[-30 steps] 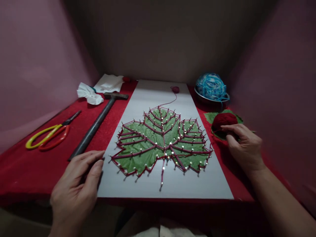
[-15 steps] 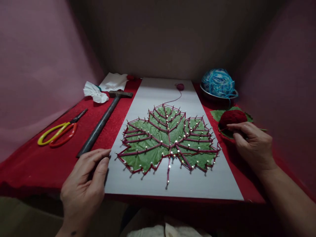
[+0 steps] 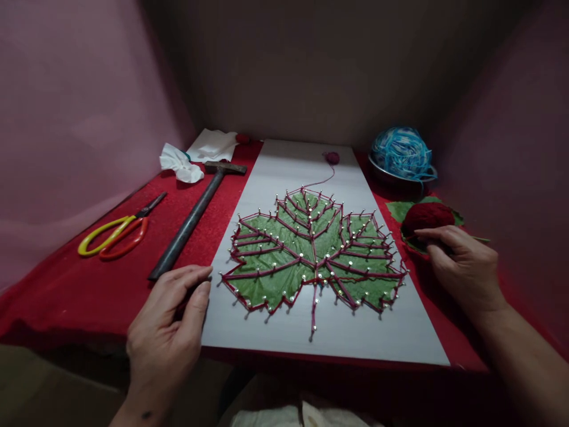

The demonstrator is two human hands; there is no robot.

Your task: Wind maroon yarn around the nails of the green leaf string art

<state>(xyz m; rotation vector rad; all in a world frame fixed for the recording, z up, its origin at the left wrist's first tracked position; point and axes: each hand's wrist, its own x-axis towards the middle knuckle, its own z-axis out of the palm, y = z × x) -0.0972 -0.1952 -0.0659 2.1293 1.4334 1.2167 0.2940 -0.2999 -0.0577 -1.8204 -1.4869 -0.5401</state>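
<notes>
A green leaf [image 3: 284, 249] lies flat on the white board [image 3: 267, 332], ringed by nails and strung with dark red yarn along its outline and veins. At the board's left edge rests my left hand [image 3: 171, 326], its fingers loosely curved, the thumb apart from them and nothing visible between. On the right, my right hand [image 3: 466, 267] is at the near side of a red yarn ball [image 3: 429, 216], thumb and forefinger drawn together on its yarn; the fingertips are partly hidden. Under that ball lies another green leaf [image 3: 398, 209].
Left of the board lie a hammer [image 3: 191, 222] and yellow-and-red-handled scissors [image 3: 113, 237]. Crumpled white tissue [image 3: 180, 165] sits behind them. A small purple yarn ball [image 3: 332, 158] trails a strand across the board's far end. Blue yarn [image 3: 402, 153] fills a metal bowl [image 3: 377, 171].
The whole view has shifted slightly, so everything appears a little farther right. Both hands keep nearly the same places relative to the board and the red yarn ball.
</notes>
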